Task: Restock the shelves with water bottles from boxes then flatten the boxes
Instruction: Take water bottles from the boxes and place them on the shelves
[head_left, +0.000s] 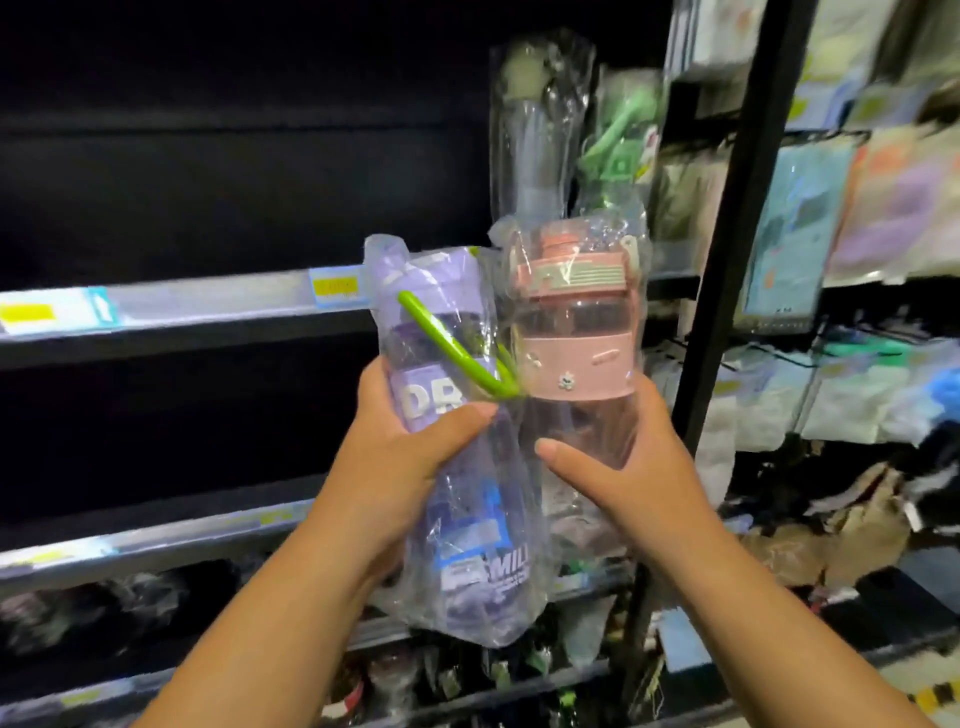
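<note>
1. Left hand curls round the purple bottle, thumb across its front; right hand clasps the pink bottle
2. Both bottles sit in loose plastic bags, held side by side and touching, raised in front of the shelf
3. Slick bags could slide in the grip, dropping a bottle
4. Bagged bottles standing behind could topple if bumped during placing

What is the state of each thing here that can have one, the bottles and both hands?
Purple bottle: bagged, capped, tilted, off the shelf.
Pink bottle: bagged, capped, nearly upright, off the shelf.
Left grip: holds the purple bottle.
Right grip: holds the pink bottle.
Grey-capped bottle: bagged, upright behind them.
Green bottle: bagged, upright, blurred.
</note>
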